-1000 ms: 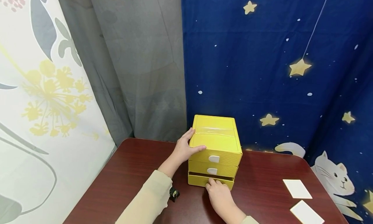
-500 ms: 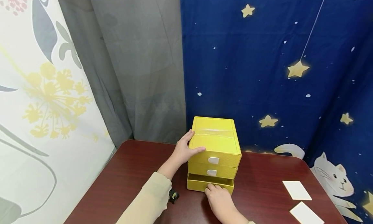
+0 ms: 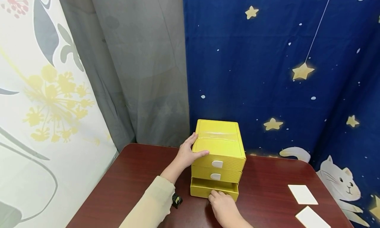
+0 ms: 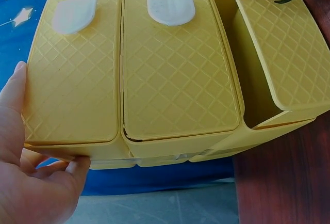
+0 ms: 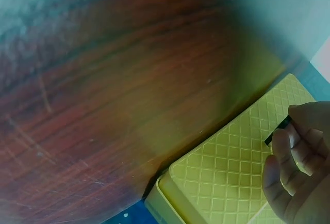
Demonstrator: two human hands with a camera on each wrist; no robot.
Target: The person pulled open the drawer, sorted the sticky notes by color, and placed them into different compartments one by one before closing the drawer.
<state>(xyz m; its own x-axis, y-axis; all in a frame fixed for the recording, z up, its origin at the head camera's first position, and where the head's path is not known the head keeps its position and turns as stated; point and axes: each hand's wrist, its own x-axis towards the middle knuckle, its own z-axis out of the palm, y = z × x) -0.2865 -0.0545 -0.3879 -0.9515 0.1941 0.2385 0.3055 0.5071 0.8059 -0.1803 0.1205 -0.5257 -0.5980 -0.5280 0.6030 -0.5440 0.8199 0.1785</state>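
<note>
A yellow three-drawer mini chest [image 3: 219, 145] stands on the table. Its top and middle drawers are closed and bear white tabs. The bottom drawer [image 3: 198, 191] is pulled part-way out, and the part of its inside that shows is bare. My left hand [image 3: 184, 155] holds the chest's upper left edge, thumb over the top and fingers along the side. At the bottom drawer's front, my right hand [image 3: 223, 205] pinches a dark pull [image 5: 278, 129] between thumb and fingers. Clear tape [image 3: 218, 135] crosses the chest's top.
Two white cards [image 3: 302, 194] lie at the right of the dark red table [image 3: 142, 175]. A small black object [image 3: 176, 200] sits by the left sleeve. Behind the table hang a grey curtain [image 3: 148, 73] and a blue starry curtain [image 3: 225, 73].
The bottom drawer has slid further out toward me, with the right hand drawing back along with it. The left hand keeps its hold on the chest. The view has shifted slightly.
</note>
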